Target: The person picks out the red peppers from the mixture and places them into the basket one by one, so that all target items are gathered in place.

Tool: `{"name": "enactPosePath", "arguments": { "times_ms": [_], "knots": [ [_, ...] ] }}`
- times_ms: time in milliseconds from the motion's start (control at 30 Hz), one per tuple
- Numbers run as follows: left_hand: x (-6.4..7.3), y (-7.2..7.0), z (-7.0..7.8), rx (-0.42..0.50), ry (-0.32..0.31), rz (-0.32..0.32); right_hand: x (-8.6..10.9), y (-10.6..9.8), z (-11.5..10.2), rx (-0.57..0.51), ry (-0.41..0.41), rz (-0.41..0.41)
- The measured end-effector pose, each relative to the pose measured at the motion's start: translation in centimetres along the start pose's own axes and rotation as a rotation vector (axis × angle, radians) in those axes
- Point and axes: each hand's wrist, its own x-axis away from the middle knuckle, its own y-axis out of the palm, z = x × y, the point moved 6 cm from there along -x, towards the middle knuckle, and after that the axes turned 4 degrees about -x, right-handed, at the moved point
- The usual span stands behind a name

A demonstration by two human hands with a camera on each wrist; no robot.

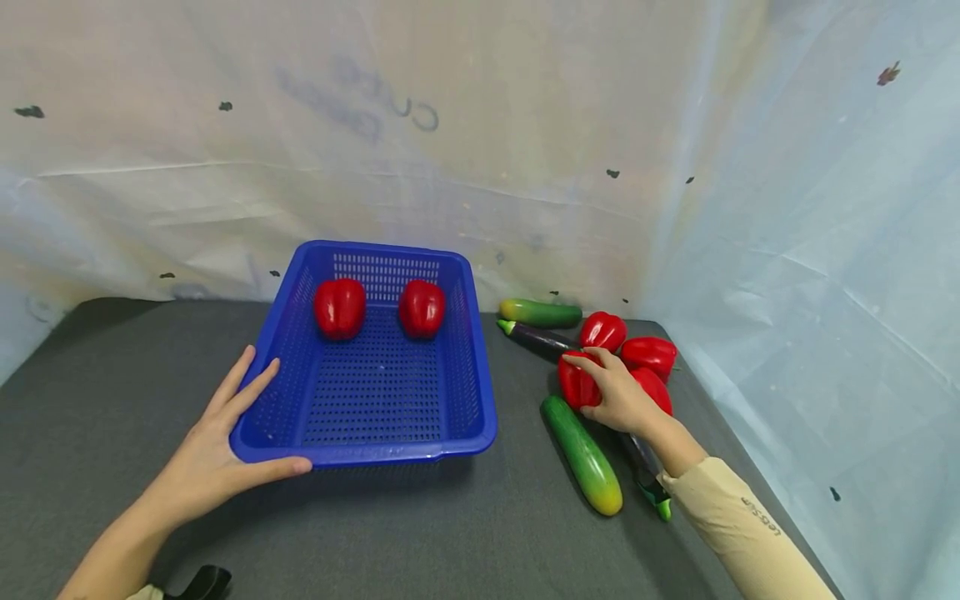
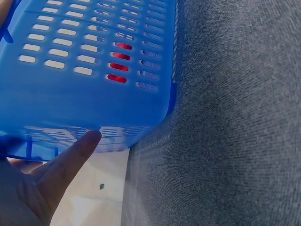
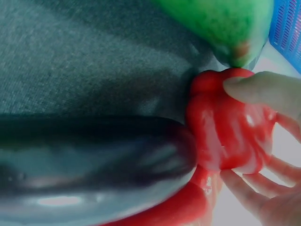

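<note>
fingers and thumb of the right hand (image 1: 624,398) pinch a pepper (image 1: 573,383) just beside an eggplant (image 3: 94,169), right of the basket (image 1: 484,408); the left hand (image 1: 212,446), fingers spread, touches the basket. a snug, even squeeze should hold that glossy skin without nudging the eggplant.

Illegible lettering (image 1: 761,517) on sleeve (image 1: 746,546), unreadable marks (image 1: 425,117) on sheet (image 1: 525,75)

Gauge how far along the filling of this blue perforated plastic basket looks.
Done: two glossy red bell peppers sit in the basket. In hand: the right hand grips another red pepper outside the basket, which the left hand touches. Likely remaining: three more red peppers on the grey surface; the two long dark-purple eggplants and two green, yellow-ended cucumbers beside them may be meant for it too.
</note>
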Motion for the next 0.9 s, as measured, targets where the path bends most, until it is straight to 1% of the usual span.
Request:
{"name": "enactPosePath", "arguments": {
  "times_ms": [267, 567, 900],
  "knots": [
    [-0.04, -0.03, -0.07, -0.003, -0.013, -0.01, 0.15, -0.37, -0.23, -0.016, -0.075, 0.075],
    [-0.12, 0.0, -0.05, -0.004, -0.015, -0.018, -0.02, -0.66, -0.33, -0.034, -0.108, 0.151],
    [-0.12, 0.01, -0.11, -0.008, -0.02, -0.018, -0.17, -0.94, -0.92, -0.08, -0.131, 0.197]
  ]
}}
